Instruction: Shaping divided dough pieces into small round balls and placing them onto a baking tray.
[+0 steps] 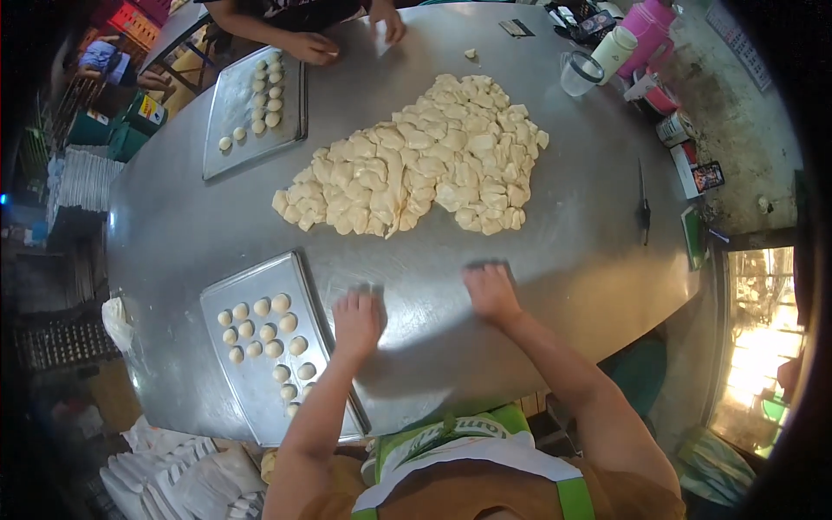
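Observation:
My left hand (356, 322) is palm down on the steel table (572, 321), fingers curled together, beside the near tray (221, 303) of small round dough balls (287, 322). Farther right, my right hand (490, 293) is likewise cupped palm down against the steel surface. Whatever lies under either hand is hidden. Beyond both hands spreads a large mass of cut, pale dough pieces (416, 165).
A co-worker's hands (314, 48) work at the far edge by a second tray (217, 113) of dough balls. A stray dough piece (471, 54), clear cup (579, 78), pink jug (648, 35), cans (674, 128) and long knife (643, 208) lie toward the back and right.

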Motion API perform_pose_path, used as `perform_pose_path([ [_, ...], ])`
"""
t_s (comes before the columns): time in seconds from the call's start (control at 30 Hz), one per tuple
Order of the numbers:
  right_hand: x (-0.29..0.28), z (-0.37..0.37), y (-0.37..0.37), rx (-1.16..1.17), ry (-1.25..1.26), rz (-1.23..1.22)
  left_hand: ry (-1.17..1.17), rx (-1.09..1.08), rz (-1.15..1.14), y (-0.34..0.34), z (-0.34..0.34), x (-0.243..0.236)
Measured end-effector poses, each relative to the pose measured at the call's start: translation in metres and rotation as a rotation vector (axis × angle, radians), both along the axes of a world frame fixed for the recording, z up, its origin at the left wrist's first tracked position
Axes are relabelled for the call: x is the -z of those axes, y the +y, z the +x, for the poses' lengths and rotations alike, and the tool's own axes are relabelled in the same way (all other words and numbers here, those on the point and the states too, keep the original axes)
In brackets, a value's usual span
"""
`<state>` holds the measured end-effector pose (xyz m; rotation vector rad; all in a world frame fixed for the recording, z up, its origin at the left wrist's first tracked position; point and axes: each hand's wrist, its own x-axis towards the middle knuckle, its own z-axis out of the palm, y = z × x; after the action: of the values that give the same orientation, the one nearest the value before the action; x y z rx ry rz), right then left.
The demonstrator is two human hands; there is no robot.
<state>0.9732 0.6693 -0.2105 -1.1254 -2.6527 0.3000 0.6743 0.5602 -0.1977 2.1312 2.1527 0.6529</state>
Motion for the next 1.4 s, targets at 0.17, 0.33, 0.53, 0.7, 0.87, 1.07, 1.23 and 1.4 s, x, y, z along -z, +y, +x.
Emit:
perform_pose_path([
  [0.17,-0.009,-0.093,0.037,0.182,0.284,-0.056,-0.018,-0.185,0.079,0.096,0.011,0.01],
  [0.33,-0.027,-0.066,-0.011,0.154,0.275,-0.185,-0.282,-0.04,-0.137,0.044,0.022,-0.006],
  [0.53,-0.03,-0.106,-0.072,0.186,0.352,-0.226,-0.779,-0.041,-0.021,-0.094,-0.031,-0.042],
  [0.7,-0.082,-0.274,-0.162,-0.207,0.329,-0.198,-0.513,-0.328,0.055,-0.209,-0.144,-0.093],
  [0.87,-0.061,-0.38,-0.205,-0.455,0.22,-0.139,-0.494,-0.502,0.075,-0.239,-0.21,-0.076],
  [1.07,-0.088,-0.338,-0.195,-0.363,0.376,-0.034,-0.325,-0.409,0.017,-0.267,-0.231,-0.03],
  [1.23,-0.025,-0.159,-0.079,-0.026,0.264,-0.119,-0.452,-0.777,0.129,-0.253,-0.178,-0.07],
  [1.4,-0.074,-0.125,0.088,0.367,0.51,-0.042,-0.414,-0.496,0.245,-0.151,-0.119,-0.069],
])
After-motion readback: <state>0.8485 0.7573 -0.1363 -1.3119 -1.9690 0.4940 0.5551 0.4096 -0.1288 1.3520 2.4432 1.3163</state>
